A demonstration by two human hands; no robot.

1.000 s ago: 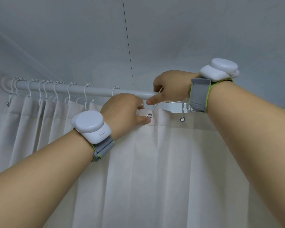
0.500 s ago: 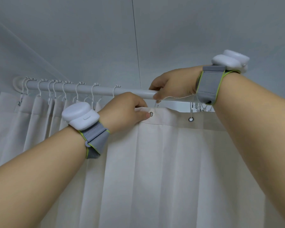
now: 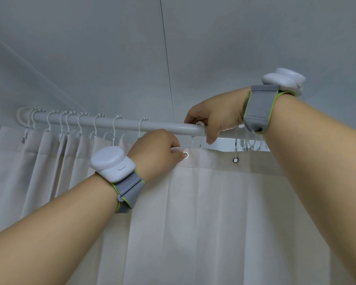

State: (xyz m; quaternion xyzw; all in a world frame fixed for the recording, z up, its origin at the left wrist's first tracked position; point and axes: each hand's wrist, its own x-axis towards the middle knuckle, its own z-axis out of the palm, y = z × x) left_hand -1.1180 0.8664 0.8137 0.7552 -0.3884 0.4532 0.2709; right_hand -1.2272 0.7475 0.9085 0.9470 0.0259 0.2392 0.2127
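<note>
A white curtain rod [image 3: 111,124] runs across the view under the ceiling. A cream shower curtain [image 3: 203,212] hangs below it. My left hand [image 3: 156,150] pinches the curtain's top hem right beside a metal eyelet [image 3: 185,155]. My right hand [image 3: 214,120] is curled over the rod and holds a white hook [image 3: 201,128] that sits on it. The hook's lower end hangs just above the eyelet. A second eyelet [image 3: 236,160] to the right has a hook through it.
Several white hooks [image 3: 70,124] on the rod's left part carry the gathered curtain folds. More loose hooks [image 3: 249,144] bunch on the rod behind my right wrist. Grey wall and ceiling fill the upper view. Both wrists wear white devices on grey straps.
My right hand slid along the rod and now grips the hook directly above the eyelet. My left hand kept its pinch on the hem and lifted it slightly.
</note>
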